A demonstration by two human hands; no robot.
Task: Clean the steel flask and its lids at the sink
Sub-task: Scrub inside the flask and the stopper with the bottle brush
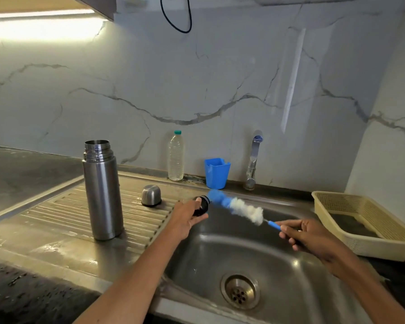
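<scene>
One steel flask (102, 190), two lids (151, 195) (201, 205), one brush (240, 208), one plastic bottle (175, 155), one blue cup (216, 173), one basket (369, 244), one tap (253, 160), two hands (185, 219) (310, 235).

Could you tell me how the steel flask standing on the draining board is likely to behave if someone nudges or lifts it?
The flask is tall and narrow, standing on the ridged draining board, so a nudge near the top could probably tip it. Its smooth steel looks slippery if wet. With its mouth open it may be empty, so likely fairly light.

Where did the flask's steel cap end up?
In the head view, the domed steel cap sits on the ribbed steel draining board, left of the sink basin, between the upright steel flask and the left hand.
</scene>
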